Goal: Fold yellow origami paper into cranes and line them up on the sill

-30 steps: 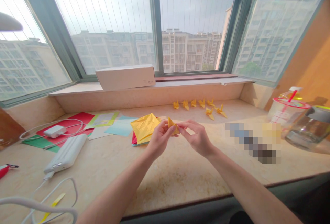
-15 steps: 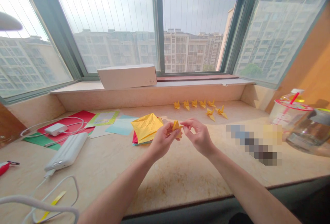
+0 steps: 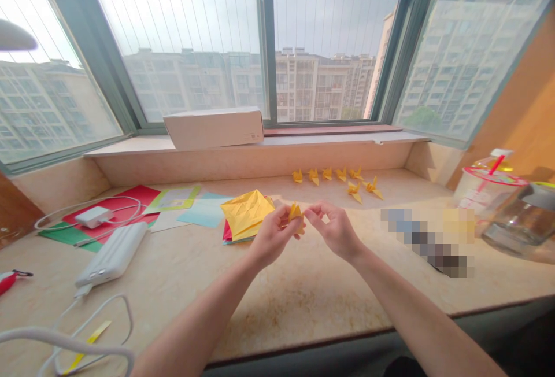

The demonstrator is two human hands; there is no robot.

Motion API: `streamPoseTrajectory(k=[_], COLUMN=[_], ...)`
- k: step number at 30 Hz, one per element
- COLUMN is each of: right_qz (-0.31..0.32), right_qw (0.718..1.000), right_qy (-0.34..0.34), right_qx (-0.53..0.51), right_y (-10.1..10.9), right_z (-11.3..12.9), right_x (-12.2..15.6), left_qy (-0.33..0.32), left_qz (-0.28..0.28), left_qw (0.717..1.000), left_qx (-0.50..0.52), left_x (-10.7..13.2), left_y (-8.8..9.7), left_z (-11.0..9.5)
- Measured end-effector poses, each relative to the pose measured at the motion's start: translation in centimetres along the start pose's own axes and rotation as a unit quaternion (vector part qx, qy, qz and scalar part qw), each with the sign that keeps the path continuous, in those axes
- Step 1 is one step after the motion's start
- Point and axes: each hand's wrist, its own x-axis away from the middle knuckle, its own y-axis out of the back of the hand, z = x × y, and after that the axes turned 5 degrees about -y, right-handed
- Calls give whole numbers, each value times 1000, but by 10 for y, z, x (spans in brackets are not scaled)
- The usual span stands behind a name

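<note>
A small yellow folded-paper piece (image 3: 295, 211), much like an origami crane with pointed tips upward, is held above the counter. My left hand (image 3: 274, 237) is closed round its lower part. Against its right side, my right hand (image 3: 333, 228) is closed in a pinch on a tip of the paper, its thumb and forefinger hiding the detail. Just left of my left hand lies a wrinkled yellow paper square (image 3: 246, 214) on top of red and blue sheets. Beyond the hands, several finished yellow paper cranes (image 3: 341, 174) stand on the counter.
At the left lie coloured sheets (image 3: 143, 195), a white charger (image 3: 94, 217) with cable, and a white power bank (image 3: 113, 254). A white box (image 3: 214, 129) rests on the sill. To the right are a lidded cup (image 3: 483, 189), a glass jar (image 3: 520, 221) and a blurred-out patch (image 3: 427, 244).
My right hand's fingers have shifted slightly at the folded paper's right side, and the piece has turned a little, its tips now showing more upright. My left hand keeps its hold.
</note>
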Motion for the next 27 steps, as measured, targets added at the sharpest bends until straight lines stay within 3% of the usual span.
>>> streamPoseTrajectory(k=[17, 22, 27], right_qz=[42, 34, 50], right_qw=[995, 998, 998], right_qy=[-55, -11, 5], right_qx=[-77, -42, -27], right_y=[0, 0, -2], right_z=[-1, 0, -1], right_x=[-1, -1, -1], left_qy=[-15, 6, 15], left_qz=[-20, -56, -34], left_qw=[1000, 998, 999], left_qx=[-5, 8, 20], left_x=[0, -1, 1], left_y=[0, -2, -4], left_z=[-5, -6, -7])
